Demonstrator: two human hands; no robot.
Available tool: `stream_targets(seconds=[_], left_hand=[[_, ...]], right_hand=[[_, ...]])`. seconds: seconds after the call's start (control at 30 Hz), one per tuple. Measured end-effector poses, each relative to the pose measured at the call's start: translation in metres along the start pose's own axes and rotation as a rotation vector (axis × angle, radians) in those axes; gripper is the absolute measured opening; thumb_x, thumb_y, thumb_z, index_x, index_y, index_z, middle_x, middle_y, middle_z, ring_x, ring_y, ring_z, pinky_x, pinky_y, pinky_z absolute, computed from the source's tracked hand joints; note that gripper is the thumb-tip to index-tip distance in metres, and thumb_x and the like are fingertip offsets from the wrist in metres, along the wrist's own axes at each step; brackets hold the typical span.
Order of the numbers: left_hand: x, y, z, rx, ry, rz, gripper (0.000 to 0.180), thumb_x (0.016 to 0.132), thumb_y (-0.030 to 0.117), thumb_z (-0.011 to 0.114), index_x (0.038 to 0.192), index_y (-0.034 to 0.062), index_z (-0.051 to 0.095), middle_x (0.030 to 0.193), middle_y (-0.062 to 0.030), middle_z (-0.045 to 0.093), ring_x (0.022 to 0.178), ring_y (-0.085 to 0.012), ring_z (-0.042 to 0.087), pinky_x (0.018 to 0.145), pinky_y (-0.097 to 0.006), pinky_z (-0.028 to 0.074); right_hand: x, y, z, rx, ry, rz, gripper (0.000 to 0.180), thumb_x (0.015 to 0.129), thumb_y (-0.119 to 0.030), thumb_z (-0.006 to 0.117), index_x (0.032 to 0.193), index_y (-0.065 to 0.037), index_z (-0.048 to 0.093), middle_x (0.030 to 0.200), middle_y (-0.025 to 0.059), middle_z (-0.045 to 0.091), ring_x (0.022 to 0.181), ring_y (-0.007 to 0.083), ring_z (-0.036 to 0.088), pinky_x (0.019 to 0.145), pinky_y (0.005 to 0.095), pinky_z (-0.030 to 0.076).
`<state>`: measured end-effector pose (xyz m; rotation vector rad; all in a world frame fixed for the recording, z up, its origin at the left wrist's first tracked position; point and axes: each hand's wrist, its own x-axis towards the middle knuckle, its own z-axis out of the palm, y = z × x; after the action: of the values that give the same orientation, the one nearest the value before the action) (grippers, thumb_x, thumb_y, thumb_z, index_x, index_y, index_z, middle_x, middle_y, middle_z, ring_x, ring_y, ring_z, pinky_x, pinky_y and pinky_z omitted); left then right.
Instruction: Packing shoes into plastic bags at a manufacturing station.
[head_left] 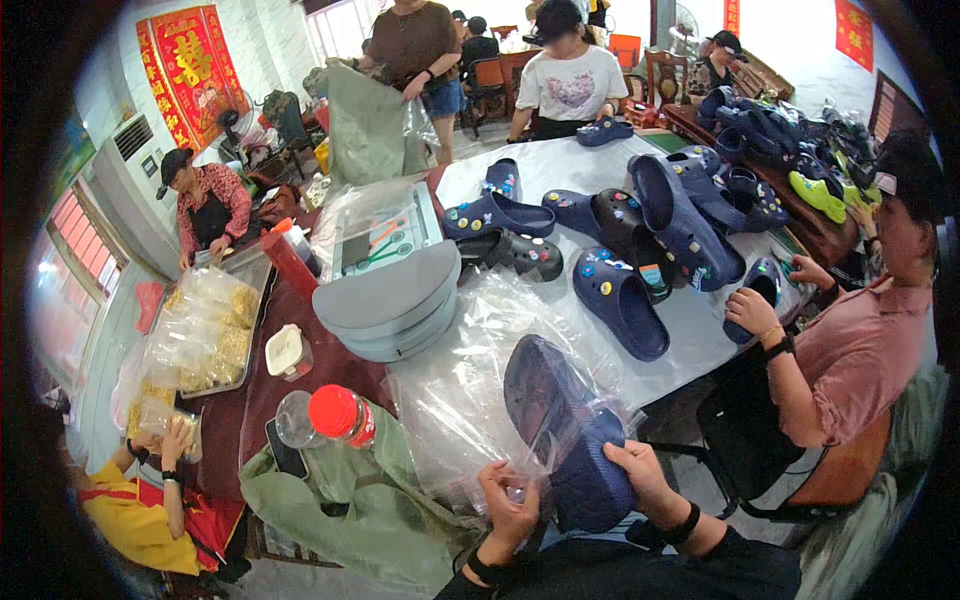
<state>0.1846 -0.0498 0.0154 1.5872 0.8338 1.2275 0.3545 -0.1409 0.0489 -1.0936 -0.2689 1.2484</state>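
A navy foam clog is gripped at its heel end by my right hand, with its patterned sole turned up. Its far part lies under or inside a clear plastic bag; the see-through film makes it hard to tell which. My left hand pinches the near edge of that plastic, just left of the clog. More clear bags seem to lie loosely stacked beneath it. Beyond them, a navy clog with small charms rests on the white-covered table.
Several more clogs crowd the table. To the left are a grey machine, a red-lidded jar, a white tub, a phone and green cloth. At right, a person in pink handles a clog; others work around the room.
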Motion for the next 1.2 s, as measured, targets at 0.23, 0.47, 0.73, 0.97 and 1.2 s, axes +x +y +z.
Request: stream_targets(seconds=[0.23,0.47,0.73,0.97,1.2], left_hand=[[0.021,-0.023,-0.011,0.476,0.051,0.206,0.024,0.076,0.001,0.067,0.091,0.0034,0.048,0.081,-0.0106,0.050,0.072,-0.0230,0.050,0.065,-0.035,0.042],[0.048,0.011,0.011,0.749,0.007,0.350,0.032,0.076,0.002,0.062,0.106,0.0026,0.054,0.111,-0.0194,0.050,0.109,-0.0353,0.045,0.094,-0.045,0.033],[0.056,0.004,0.014,0.688,-0.381,0.526,0.038,0.085,0.015,0.054,0.122,0.0106,0.057,0.135,-0.0148,0.042,0.125,-0.0424,0.034,0.102,-0.050,0.026],[0.045,0.009,0.022,0.553,-0.533,0.594,0.047,0.078,0.016,0.063,0.124,0.0237,0.057,0.139,-0.0100,0.040,0.128,-0.0413,0.032,0.100,-0.060,0.024],[0.032,-0.011,0.013,0.662,-0.184,0.511,0.045,0.081,0.007,0.058,0.125,0.0180,0.056,0.128,-0.0248,0.041,0.116,-0.0402,0.041,0.095,-0.050,0.034]], right_hand=[[-0.006,0.001,0.012,-0.422,0.018,-0.324,0.021,0.086,-0.015,0.063,0.092,0.004,0.065,0.082,0.0047,0.065,0.072,0.0086,0.056,0.062,0.0232,0.044],[0.004,0.004,0.007,-0.887,-0.083,-0.376,0.023,0.082,-0.022,0.068,0.093,-0.001,0.067,0.080,0.0069,0.064,0.071,0.0110,0.056,0.063,0.0269,0.045],[0.005,-0.002,0.019,-0.716,-0.051,-0.412,0.024,0.083,-0.023,0.067,0.089,0.000,0.067,0.077,0.0072,0.063,0.068,0.0103,0.055,0.060,0.0282,0.043],[0.024,0.016,0.008,-0.602,0.052,-0.467,0.017,0.084,-0.015,0.064,0.090,0.001,0.066,0.080,0.0076,0.063,0.075,0.0110,0.056,0.071,0.0276,0.045],[0.028,0.008,0.032,-0.390,0.236,-0.349,0.022,0.087,-0.015,0.063,0.096,0.004,0.063,0.084,0.0020,0.064,0.079,0.0083,0.054,0.072,0.0250,0.044]])
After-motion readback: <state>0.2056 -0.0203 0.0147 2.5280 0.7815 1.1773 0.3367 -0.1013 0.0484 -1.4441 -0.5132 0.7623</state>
